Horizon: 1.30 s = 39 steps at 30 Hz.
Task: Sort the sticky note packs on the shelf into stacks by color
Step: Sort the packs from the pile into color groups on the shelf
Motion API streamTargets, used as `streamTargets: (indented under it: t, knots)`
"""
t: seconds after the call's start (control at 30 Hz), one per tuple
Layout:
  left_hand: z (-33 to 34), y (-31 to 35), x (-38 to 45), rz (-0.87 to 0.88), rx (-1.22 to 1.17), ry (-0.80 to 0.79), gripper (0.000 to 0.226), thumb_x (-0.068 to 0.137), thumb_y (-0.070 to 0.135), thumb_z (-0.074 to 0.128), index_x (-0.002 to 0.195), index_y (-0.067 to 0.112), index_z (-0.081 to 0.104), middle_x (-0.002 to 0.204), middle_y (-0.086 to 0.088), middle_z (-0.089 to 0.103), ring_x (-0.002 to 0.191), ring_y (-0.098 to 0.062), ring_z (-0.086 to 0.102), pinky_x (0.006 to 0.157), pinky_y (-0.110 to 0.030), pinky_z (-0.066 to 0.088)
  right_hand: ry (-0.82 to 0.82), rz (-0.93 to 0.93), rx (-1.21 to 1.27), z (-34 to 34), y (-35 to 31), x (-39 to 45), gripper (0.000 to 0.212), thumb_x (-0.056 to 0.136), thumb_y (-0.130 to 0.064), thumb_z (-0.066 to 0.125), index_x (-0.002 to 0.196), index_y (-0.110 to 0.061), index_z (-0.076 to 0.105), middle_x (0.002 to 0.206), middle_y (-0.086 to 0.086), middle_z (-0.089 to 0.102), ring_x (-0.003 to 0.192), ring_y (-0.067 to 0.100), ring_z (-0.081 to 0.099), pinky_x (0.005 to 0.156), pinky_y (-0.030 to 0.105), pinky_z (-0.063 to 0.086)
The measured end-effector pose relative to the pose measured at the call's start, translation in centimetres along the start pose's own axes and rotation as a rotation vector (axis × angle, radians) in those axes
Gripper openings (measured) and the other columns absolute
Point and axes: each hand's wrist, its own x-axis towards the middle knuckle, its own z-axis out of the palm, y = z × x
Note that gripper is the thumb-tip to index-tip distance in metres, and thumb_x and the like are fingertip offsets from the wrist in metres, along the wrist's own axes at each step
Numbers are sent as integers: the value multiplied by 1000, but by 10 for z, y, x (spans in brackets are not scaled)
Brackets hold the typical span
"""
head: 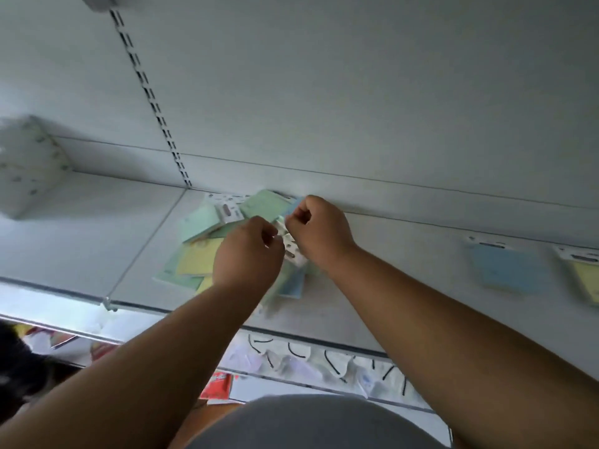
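A loose pile of sticky note packs in green, yellow and blue lies on the white shelf, near its back wall. Both hands are over the pile. My left hand and my right hand each pinch the white hang tabs of packs between them; which pack belongs to which hand is hard to tell. Beneath the hands a blue pack shows. Off to the right lies a single blue pack, and a yellow pack sits at the frame's right edge.
A white patterned box stands at the shelf's far left. A slotted upright runs up the back panel. Below the shelf edge hang packaged goods and a red pack.
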Motion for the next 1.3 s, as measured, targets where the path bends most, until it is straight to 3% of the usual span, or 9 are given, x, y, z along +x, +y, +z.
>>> streamTargets:
  t: [0.13,0.23,0.3,0.43,0.63,0.8,1.0,1.17,1.3]
  knots:
    - [-39,-59,34,-79,21,64,18,85,27,58,102,24,64,102,4,66,92,-21,61,71,-26,40,-67,-19,-7,53,-42,16,10,83,-26,59,78,-18,61,76,-6,64,75,17,60,70,31,50]
    - [-56,-103,63,-143,63,49,36,88,27,56,123,21,59,126,-3,57,107,-24,59,87,-32,44,-162,43,-83,78,-61,34,20,87,-32,57,98,-17,65,97,-1,68,92,21,63,80,30,50]
    - [-58,-125,79,-175,129,-75,43,89,31,54,131,24,56,136,-4,51,115,-26,57,95,-34,44,-263,91,-227,91,-74,44,28,89,-33,54,104,-11,63,100,6,63,97,27,60,73,28,42]
    - [-50,-138,86,-79,126,-208,37,89,39,54,124,31,61,132,0,53,112,-22,58,89,-30,44,-359,207,-327,112,-92,53,22,86,-27,60,77,-9,51,72,3,51,71,23,54,49,25,31]
    - [-59,-144,90,-32,-44,-107,40,89,36,62,127,29,55,130,0,54,115,-21,56,89,-28,40,-202,337,139,122,-99,55,28,79,-19,74,103,-8,67,93,7,69,79,21,65,72,32,54]
    - [-65,-122,84,-37,-268,-104,25,89,26,62,113,27,58,99,11,64,79,-12,61,69,-26,42,-227,311,513,73,-85,42,7,84,-12,70,87,-16,65,76,5,60,54,12,47,45,22,38]
    - [-37,-58,51,-82,-643,-257,10,87,23,65,95,23,61,83,2,70,62,-15,61,58,-30,50,85,578,346,20,-30,19,41,79,-50,71,70,-13,54,66,8,57,46,19,47,44,26,34]
    - [9,-18,34,-44,-520,-457,10,81,27,71,80,21,63,65,5,64,58,-18,57,60,-33,47,174,533,509,-29,15,-7,22,88,-23,68,72,-16,54,62,3,50,46,14,41,43,21,28]
    - [45,28,21,44,-278,-445,11,81,26,69,76,21,60,68,10,58,74,-20,60,65,-26,43,195,563,435,-72,61,-19,18,86,-17,69,76,-14,54,65,4,51,48,17,41,46,24,30]
